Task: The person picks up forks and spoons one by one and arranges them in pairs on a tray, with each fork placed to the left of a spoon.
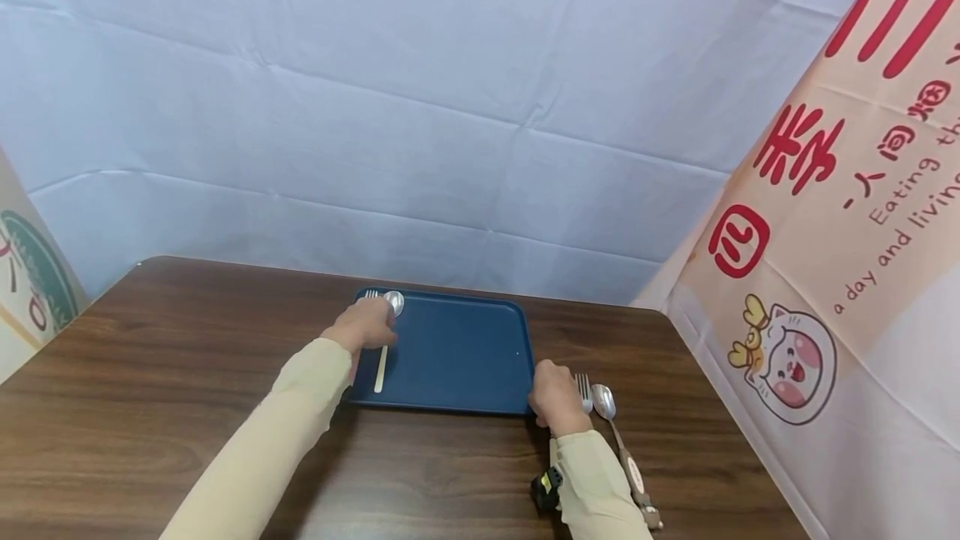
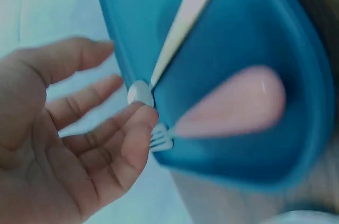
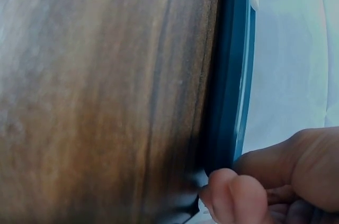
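Observation:
A blue tray lies on the wooden table. At its left end are a cream-handled spoon and a fork with a pink handle, side by side. My left hand hovers over these two, fingers loosely bent and apart, with nothing in its grasp; it covers part of both in the head view. With thumb and fingers, my right hand grips the tray's rim at the near right corner. Seen from the right wrist, the thumb and curled fingertips pinch that edge.
Right of the tray, another fork is partly covered by my right hand. Beside it lies a second spoon with a brown handle, running along my right forearm. White cloth hangs behind the table, and a printed banner stands at the right.

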A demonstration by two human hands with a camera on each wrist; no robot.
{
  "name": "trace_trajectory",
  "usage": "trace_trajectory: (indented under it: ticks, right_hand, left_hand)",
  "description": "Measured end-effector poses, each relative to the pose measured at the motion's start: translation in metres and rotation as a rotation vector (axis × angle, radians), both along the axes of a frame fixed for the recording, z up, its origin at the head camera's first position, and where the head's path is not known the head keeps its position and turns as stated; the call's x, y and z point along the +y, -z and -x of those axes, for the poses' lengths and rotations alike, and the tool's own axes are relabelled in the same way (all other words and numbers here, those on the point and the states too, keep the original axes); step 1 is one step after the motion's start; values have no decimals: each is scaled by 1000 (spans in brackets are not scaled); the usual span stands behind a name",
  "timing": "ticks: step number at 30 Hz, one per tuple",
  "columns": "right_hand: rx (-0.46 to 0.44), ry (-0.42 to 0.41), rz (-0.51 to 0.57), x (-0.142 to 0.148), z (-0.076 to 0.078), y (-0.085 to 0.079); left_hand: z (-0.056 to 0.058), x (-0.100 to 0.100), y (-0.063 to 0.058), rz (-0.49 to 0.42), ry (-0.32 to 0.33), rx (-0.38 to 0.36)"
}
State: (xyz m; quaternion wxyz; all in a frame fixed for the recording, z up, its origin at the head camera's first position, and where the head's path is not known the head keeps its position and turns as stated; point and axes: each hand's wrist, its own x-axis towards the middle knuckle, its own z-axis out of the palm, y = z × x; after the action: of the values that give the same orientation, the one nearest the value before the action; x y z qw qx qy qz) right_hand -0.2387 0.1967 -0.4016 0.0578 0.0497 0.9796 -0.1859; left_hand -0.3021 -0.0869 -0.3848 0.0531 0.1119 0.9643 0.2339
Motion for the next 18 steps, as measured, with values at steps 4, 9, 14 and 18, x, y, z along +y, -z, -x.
trace_trajectory:
  ticks: [4,9,14,18]
  right_hand:
    - [-3,-3,0,0,0,-1]
    - [-12,17,4,-1,0,-1]
    - [-13,29,6,-1,1,-1]
    - [-15,27,5,-1,1,-1]
  left_hand:
    - [-1,-3,-4,134,81,46]
    - [-4,-5,-3,245,109,98]
    - [-6,-6,-1,266,110,124]
    - [-6,-8,-1,271,108,128]
